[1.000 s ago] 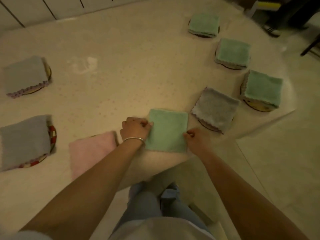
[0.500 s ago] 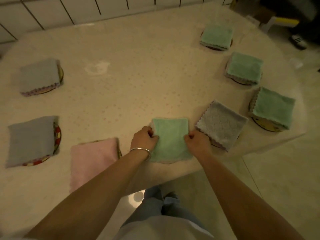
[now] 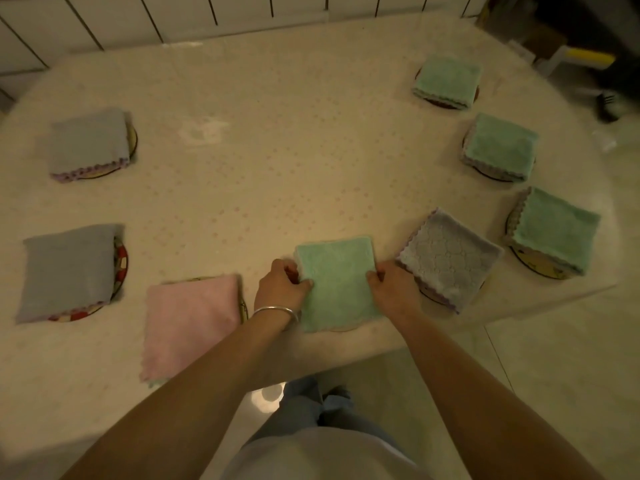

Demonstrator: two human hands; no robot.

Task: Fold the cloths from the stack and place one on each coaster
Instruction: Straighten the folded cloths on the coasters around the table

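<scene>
A folded green cloth (image 3: 337,280) lies flat at the table's near edge. My left hand (image 3: 281,287) grips its left side and my right hand (image 3: 391,289) grips its right side. A thin pale rim shows under its near edge; I cannot tell whether that is a coaster. Left of it a folded pink cloth (image 3: 190,320) covers a coaster. To the right a grey cloth (image 3: 450,259) sits on another coaster. Green cloths (image 3: 554,230) (image 3: 498,147) (image 3: 446,81) and grey cloths (image 3: 67,271) (image 3: 88,143) rest on coasters around the table.
The table (image 3: 277,168) has a pale dotted cover, and its near edge runs just below my hands. A white panelled wall lies behind. Dark clutter and a yellow-handled object (image 3: 585,58) stand on the floor at the far right. My legs show below the table edge.
The view has shifted so the table sits lower in frame. Both hands have closed in on the green cloth's sides and it now sits slightly nearer the table edge.
</scene>
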